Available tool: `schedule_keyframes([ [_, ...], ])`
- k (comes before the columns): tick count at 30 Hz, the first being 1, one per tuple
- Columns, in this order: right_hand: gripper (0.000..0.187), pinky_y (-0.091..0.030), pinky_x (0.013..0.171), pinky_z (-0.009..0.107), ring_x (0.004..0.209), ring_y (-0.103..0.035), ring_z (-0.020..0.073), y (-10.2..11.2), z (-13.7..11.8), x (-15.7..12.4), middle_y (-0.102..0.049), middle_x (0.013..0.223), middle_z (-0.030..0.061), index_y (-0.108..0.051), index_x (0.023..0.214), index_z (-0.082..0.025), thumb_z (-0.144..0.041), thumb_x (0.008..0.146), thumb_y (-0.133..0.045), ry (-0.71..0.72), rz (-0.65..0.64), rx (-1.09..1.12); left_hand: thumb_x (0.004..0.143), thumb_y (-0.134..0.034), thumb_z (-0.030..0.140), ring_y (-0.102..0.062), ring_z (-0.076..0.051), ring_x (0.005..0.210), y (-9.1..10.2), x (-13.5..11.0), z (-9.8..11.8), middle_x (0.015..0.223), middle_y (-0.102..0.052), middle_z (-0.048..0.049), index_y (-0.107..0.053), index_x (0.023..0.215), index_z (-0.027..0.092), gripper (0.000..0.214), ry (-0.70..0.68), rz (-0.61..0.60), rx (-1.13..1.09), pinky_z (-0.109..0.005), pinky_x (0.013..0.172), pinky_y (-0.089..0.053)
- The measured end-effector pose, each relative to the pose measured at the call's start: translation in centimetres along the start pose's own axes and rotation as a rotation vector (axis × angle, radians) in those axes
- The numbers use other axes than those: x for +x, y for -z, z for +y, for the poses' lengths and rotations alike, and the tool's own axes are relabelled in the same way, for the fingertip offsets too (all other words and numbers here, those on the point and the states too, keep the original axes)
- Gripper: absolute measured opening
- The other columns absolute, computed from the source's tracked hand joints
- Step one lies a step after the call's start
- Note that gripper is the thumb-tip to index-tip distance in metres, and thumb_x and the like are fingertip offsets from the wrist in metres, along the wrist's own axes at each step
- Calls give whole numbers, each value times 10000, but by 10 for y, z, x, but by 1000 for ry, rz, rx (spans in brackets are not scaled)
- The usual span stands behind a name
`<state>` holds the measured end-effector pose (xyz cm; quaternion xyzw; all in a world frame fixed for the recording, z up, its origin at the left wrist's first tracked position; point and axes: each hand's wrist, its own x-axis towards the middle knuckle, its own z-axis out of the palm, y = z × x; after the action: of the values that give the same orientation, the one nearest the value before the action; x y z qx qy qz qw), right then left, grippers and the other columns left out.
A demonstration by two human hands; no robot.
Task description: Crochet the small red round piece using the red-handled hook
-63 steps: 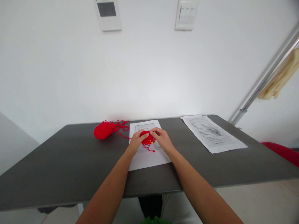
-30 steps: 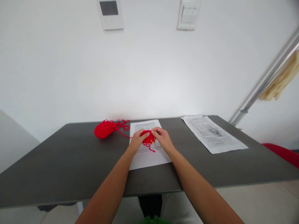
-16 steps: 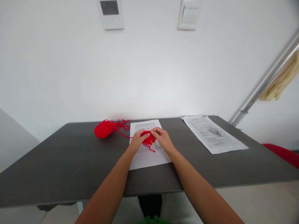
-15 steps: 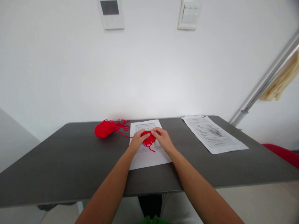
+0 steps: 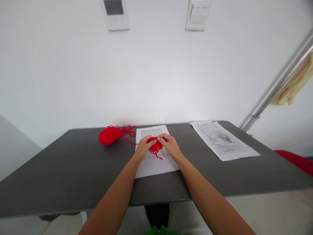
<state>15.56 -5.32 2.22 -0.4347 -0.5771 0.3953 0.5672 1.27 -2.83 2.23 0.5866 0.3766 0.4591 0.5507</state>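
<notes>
Between my two hands is a small red crocheted piece [image 5: 155, 145], pinched along its upper edge. My left hand [image 5: 143, 148] is closed on its left side, thumb on top. On the right side, my right hand [image 5: 170, 146] grips the same piece between thumb and fingers. A yellow stitch marker [image 5: 158, 150] hangs at the lower edge, beside a loose red yarn tail [image 5: 158, 157]. A strand runs from my left hand to the red ball of yarn [image 5: 109, 135], which lies to the left. Whether a hook is in my fingers is too small to tell.
Under my hands lies a printed sheet [image 5: 154, 169] on the dark grey table [image 5: 73, 176]. More printed pages [image 5: 234, 151] lie to the right. Behind the table rises a white wall [image 5: 156, 71]; a metal pole [image 5: 274, 93] and a red chair [image 5: 295, 161] stand at the right.
The view has shifted very slightly. Both hands keep their hold on the crocheted piece, with barely any finger movement; the yarn ball stays in place.
</notes>
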Motion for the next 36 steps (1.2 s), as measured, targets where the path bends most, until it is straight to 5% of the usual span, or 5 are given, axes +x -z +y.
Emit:
schedule_keyframes([
  [36,174,-407,545,247,539,-499,116,-1,-1,-1,-566,606,-17,-625,753,-174,-337,746,-565,1,5,10,664,-673,358,-462,-95,520,1,2,-3,561,-529,38,-554,646,164,228,-10,1,7,-220,522,-352],
])
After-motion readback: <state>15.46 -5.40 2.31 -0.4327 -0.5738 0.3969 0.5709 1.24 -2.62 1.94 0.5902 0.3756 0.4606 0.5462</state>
